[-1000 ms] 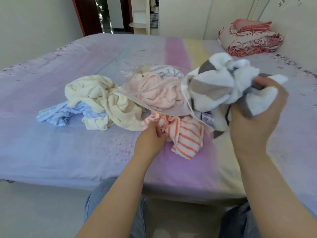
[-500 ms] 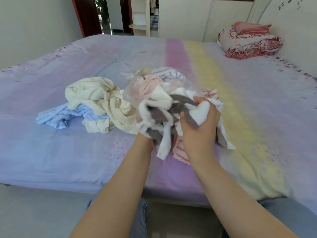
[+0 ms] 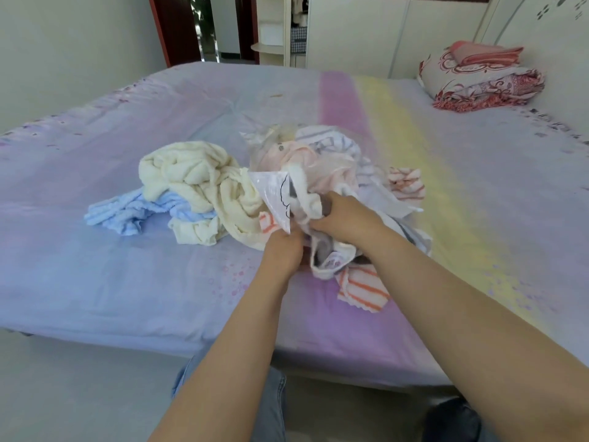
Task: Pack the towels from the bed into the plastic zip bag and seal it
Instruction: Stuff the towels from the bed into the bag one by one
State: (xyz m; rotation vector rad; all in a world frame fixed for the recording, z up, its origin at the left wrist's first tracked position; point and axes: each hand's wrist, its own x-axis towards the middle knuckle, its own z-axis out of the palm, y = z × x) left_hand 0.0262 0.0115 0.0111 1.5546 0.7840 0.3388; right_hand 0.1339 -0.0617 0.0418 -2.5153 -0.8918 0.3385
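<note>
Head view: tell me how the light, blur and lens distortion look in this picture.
Head view: soft, even daylight, no hard shadows on the bed; wide-angle lens bows the bed's edges and stretches the forearms; slight blur over the plastic zip bag and the grey-and-white towel between the left hand and right hand; far folded bedding soft.

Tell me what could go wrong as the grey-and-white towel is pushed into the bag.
The right hand is stuffing the grey-and-white towel while part of it hangs outside the plastic zip bag, so fabric may catch in the seal. The left hand grips only the bag's mouth edge, which could slip or tear. The orange-striped towel lies under the pile and could be dragged toward the bed edge.
</note>
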